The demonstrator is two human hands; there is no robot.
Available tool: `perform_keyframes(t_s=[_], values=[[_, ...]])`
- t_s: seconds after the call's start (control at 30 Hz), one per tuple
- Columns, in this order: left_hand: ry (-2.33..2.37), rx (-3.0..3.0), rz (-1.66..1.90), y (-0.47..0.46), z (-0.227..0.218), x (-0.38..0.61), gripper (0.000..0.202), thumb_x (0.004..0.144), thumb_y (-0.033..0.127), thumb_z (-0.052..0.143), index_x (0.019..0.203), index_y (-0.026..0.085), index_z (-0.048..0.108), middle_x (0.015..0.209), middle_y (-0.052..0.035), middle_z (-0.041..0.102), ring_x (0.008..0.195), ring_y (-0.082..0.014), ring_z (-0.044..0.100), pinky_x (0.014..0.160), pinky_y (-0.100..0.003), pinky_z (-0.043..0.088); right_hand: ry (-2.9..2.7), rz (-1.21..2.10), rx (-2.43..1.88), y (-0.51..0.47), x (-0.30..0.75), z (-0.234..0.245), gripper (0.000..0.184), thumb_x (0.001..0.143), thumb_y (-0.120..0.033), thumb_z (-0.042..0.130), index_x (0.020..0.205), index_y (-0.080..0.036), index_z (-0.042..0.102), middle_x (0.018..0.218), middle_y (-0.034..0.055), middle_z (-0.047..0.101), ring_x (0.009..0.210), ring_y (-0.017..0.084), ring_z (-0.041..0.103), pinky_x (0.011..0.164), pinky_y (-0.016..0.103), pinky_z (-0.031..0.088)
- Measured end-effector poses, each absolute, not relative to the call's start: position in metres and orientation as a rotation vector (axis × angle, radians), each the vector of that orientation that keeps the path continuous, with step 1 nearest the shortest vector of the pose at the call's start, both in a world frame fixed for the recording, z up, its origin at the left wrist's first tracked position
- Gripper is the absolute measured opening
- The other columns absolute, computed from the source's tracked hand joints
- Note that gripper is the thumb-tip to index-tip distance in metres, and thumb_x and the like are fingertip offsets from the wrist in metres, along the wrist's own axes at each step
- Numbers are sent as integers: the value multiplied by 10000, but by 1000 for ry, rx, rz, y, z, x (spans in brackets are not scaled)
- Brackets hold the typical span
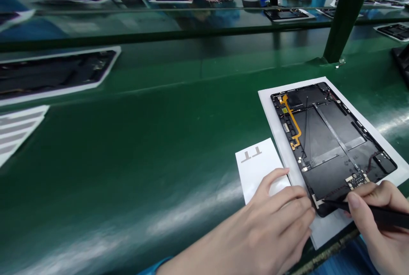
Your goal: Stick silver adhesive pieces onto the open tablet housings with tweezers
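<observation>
Since the open tablet (322, 147) sits on a white sheet (281, 91) at the near right of the green bench (128, 172), we brace its edge with our open left hand (258, 219) while our right hand (381, 228) pinches a black spudger (377, 215) tight, tip low.

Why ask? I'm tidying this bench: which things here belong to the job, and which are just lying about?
In use: open tablet, white sheet beneath, black pointed tool, right hand, left hand.
Lying about, probably: white card with T marks, striped sheet, second tablet.
</observation>
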State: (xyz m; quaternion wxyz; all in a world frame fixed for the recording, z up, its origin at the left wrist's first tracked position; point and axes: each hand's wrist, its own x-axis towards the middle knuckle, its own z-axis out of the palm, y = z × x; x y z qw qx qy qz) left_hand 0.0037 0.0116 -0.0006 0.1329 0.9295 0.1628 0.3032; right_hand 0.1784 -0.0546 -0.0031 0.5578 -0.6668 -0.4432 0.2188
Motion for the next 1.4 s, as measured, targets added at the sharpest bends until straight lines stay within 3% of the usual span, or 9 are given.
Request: perform_keyframes(t_s=[0.27,0.53,0.77,1.07,1.4], values=[[487,2695,778,10,-1,2,245,978,136,398,1104,104,606,850,-41,668,903,-163,596,1097,-415,312,-1086,509,-1582,-55,180,-4,290,820,-375,688,602,-218,579,585,-11,598,551,127,533,461,240,348],[605,2702,686,5,5,4,290,999,143,345,1059,109,626,842,-13,665,901,-150,600,1131,-382,254,-1079,546,-1597,-56,179,2,255,797,-413,708,655,-226,611,642,-6,623,573,129,558,483,212,424],[634,2663,621,6,7,4,253,977,124,400,1099,121,621,889,-19,682,950,-139,610,1139,-388,267,-1117,561,-1497,-50,185,5,132,788,-301,737,733,-217,652,682,-9,645,528,110,599,511,172,513],[622,2646,629,3,16,3,278,964,100,388,1084,139,636,882,-45,686,963,-167,613,1127,-432,302,-1362,591,-1439,-40,187,10,189,805,-240,697,637,-193,627,568,14,622,508,136,612,434,166,509],[623,2673,620,3,16,3,286,968,117,387,1142,113,613,887,-48,685,968,-174,610,1135,-428,283,-1442,556,-1393,-37,188,8,164,809,-193,687,663,-197,614,610,6,642,537,135,634,431,151,496]])
